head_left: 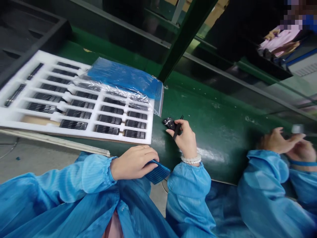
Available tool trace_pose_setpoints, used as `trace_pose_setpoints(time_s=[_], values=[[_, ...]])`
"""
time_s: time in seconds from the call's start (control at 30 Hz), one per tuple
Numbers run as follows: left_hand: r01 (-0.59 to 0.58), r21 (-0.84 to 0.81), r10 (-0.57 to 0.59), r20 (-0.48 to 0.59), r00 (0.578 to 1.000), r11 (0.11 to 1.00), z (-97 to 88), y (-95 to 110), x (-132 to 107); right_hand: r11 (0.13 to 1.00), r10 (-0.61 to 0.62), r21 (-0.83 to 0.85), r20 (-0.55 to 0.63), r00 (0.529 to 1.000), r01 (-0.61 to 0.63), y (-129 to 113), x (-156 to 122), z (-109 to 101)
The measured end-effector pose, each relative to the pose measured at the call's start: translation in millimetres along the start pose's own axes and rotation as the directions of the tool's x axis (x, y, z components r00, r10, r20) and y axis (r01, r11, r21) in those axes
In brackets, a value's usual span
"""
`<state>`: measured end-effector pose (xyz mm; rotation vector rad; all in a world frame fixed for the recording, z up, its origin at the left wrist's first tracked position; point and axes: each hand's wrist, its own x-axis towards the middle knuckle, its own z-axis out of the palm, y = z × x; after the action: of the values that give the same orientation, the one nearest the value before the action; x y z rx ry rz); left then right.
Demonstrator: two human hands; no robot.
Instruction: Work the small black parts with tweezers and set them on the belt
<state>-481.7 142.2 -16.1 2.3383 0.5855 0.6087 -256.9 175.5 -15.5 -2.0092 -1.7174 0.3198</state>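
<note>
My left hand is closed on a blue sheet with a fine grid pattern at the bench's front edge. My right hand pinches a slim black stick-like piece, held slantwise between thumb and fingers. Just beyond those fingertips is a small cluster of black parts; whether the fingers touch it I cannot tell. To the left lies a white foam tray, its slots filled with stacks of thin black pieces.
A clear bag with a blue sheet covers the foam tray's back right. A dark bin stands at far left. A green post rises behind the green bench. A co-worker's hands work at the right, blurred.
</note>
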Motion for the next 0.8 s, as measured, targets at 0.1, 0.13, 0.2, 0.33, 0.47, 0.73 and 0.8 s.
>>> trace_pose_setpoints(time_s=[0.1,0.13,0.2,0.33,0.47,0.73,0.8], values=[[-0.012,0.029,0.013,-0.023,1.000,1.000,-4.6,5,6,0.997,-0.052,0.062,-0.060,0.997,0.055,2,3,-1],[-0.015,0.041,0.017,-0.029,0.999,0.999,-5.2,6,7,0.995,-0.053,0.078,-0.085,0.995,0.060,3,5,-2],[-0.017,0.056,0.019,-0.033,0.999,0.998,-5.2,6,9,0.997,-0.047,0.048,-0.115,0.992,0.053,5,7,-4],[-0.016,0.054,0.017,-0.020,1.000,0.998,-1.8,5,7,0.993,-0.076,-0.102,-0.104,0.992,0.065,1,9,-4],[0.004,0.048,-0.004,0.008,1.000,0.999,0.8,5,3,0.990,-0.090,-0.118,-0.057,0.994,0.083,-6,9,2],[0.024,0.048,-0.025,0.019,1.000,0.999,0.6,1,-4,0.992,-0.086,-0.096,-0.045,0.995,0.081,-6,10,-2],[0.024,0.055,-0.025,0.012,1.000,0.998,2.0,-1,-5,0.988,-0.111,-0.109,-0.036,0.993,0.106,-9,10,-3]])
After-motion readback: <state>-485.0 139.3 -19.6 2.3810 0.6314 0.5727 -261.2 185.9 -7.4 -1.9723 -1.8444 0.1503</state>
